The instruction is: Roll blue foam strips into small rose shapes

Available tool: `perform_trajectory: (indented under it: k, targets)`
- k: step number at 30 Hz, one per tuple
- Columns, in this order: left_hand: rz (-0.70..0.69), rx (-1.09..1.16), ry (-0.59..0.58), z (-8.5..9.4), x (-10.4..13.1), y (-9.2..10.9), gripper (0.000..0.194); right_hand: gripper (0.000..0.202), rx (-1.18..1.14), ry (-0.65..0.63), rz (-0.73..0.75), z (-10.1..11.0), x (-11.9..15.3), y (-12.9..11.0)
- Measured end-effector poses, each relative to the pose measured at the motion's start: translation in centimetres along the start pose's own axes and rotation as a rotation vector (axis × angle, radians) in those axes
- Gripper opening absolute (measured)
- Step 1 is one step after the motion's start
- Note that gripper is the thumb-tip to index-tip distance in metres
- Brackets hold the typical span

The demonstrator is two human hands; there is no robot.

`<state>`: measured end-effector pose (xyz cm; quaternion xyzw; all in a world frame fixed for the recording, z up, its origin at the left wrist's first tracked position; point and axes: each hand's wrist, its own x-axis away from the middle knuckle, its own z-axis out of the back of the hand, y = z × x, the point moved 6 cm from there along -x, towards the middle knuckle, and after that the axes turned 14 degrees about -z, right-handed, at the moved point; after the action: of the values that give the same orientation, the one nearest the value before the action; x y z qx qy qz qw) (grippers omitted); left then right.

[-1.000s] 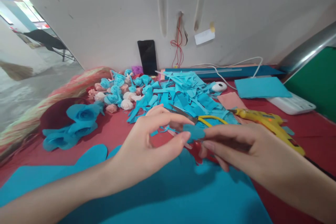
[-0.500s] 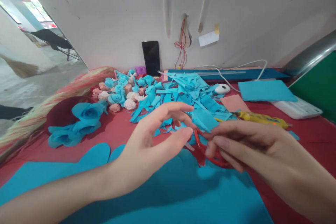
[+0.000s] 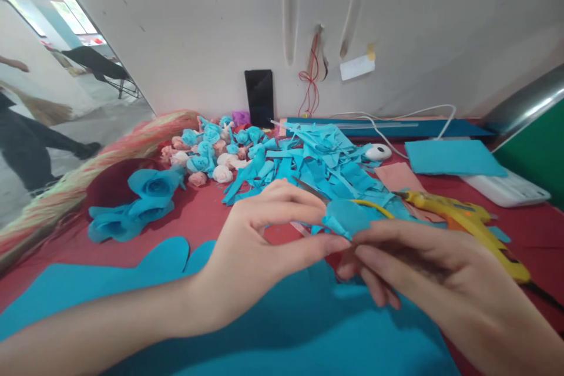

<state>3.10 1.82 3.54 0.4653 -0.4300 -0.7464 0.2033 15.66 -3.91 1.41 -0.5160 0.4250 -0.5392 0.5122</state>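
My left hand [image 3: 273, 241] closes its thumb and fingers on the left edge of a small curled piece of blue paper [image 3: 348, 217]. At the paper's lower right edge, my right hand [image 3: 409, 264] pinches it between thumb and fingers. A dark pointed blade [image 3: 311, 189], like that of scissors, shows just behind my left fingers; the rest is hidden. Below both hands lies a large blue sheet [image 3: 264, 323], with rounded petal-shaped cutouts [image 3: 167, 255] at its far left edge.
A yellow glue gun [image 3: 476, 226] lies to the right. Blue paper scraps [image 3: 317, 153] heap behind my hands. Small paper roses [image 3: 207, 153] and larger blue flowers [image 3: 154, 182] are at left. A phone [image 3: 259, 97] leans on the wall. A person's leg [image 3: 39, 141] shows far left.
My left fingers have closed onto the blue paper. The red scissor handles by my right hand are no longer clearly visible. A person has come into view at far left.
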Motion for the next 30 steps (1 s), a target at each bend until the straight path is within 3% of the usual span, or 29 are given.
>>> perform_trajectory:
  k: [4, 10, 18, 23, 30]
  targets:
    - [-0.013, 0.023, 0.02, 0.1, 0.1, 0.1, 0.007, 0.018, -0.05, -0.022, -0.062, -0.2, 0.1, 0.4]
    - [0.014, 0.102, 0.029, 0.0, 0.4, -0.1, 0.008, 0.015, -0.149, 0.085, -0.15, -1.1, -0.1, 0.9]
    - [0.099, 0.261, 0.025, -0.4, 0.9, -1.2, 0.01, 0.018, -0.229, -0.081, -0.109, -1.8, -0.4, 1.3]
    - [0.136, 0.399, 0.023, -0.7, 1.3, -1.4, 0.013, 0.019, -0.177, -0.07, -0.12, -1.7, -0.6, 0.8]
    - [0.225, 0.372, 0.018, -0.9, 1.5, -1.9, 0.007, 0.02, -0.203, -0.114, -0.096, -2.0, -0.6, 0.9]
